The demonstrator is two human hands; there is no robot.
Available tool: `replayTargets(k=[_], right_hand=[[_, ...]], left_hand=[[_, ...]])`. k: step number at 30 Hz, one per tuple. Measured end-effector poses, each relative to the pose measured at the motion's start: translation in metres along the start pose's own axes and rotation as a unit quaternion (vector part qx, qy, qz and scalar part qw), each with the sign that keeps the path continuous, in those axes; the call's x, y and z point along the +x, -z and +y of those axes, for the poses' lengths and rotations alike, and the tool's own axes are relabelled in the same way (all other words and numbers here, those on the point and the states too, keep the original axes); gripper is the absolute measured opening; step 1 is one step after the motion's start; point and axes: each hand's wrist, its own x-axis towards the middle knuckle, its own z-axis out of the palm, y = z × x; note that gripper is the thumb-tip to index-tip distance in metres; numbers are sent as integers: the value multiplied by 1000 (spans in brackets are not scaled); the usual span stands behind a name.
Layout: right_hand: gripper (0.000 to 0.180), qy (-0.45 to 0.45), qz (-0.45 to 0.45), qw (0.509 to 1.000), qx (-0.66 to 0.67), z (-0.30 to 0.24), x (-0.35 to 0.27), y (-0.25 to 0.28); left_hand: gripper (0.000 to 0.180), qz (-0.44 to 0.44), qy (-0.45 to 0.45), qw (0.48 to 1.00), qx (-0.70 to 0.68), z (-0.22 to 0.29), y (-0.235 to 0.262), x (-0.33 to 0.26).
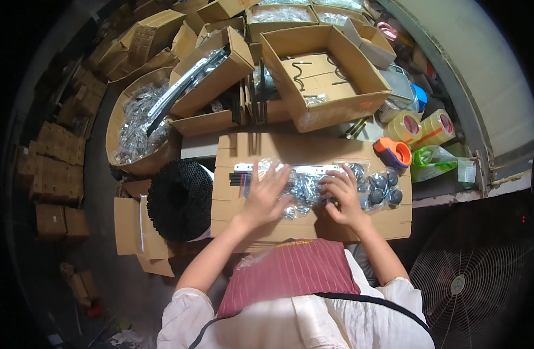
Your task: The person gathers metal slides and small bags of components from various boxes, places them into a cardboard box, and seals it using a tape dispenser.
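Observation:
My left hand [266,195] lies with its fingers spread over the left part of a clear plastic bag of small metal hardware [305,189]. On the right side of that bag rests my right hand [344,200], its fingers bent slightly and apart. A white perforated strip [316,169] runs along the far side of the bag and passes near both hands' fingertips. Black rods [239,178] stick out left of my left hand. Clear bags of dark round knobs or feet [385,189] lie right of my right hand. All of it sits on a flat cardboard sheet [232,224].
Beyond the sheet stands an open carton with black hooks [342,110]. A bundle of black tubes [180,200] stands at left, near a carton of bagged metal parts [142,125]. An orange-blue tape dispenser [393,154], tape rolls [435,128] and a fan [458,285] are at right.

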Motion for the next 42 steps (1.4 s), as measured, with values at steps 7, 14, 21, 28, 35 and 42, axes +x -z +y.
replayTargets(k=[7, 14, 21, 28, 35, 42], right_hand=[[59, -19, -89, 989, -119, 18, 32, -43], [63, 55, -151, 972, -172, 15, 23, -42], [69, 37, -146, 969, -196, 8, 25, -43], [52, 131, -22, 989, -71, -1, 77, 8], [32, -4, 21, 1000, -4, 35, 233, 81], [104, -177, -480, 832, -214, 116, 295, 44]], left_hand=[[50, -86, 93, 987, 98, -40, -3, 29], [48, -82, -5, 995, 52, -43, -6, 6], [59, -89, -14, 992, 88, -42, -4, 8], [118, -202, -68, 974, 78, -13, 5, 10], [86, -100, -87, 984, 122, -24, -23, 10], [85, -61, -82, 990, 94, -22, -21, 12]])
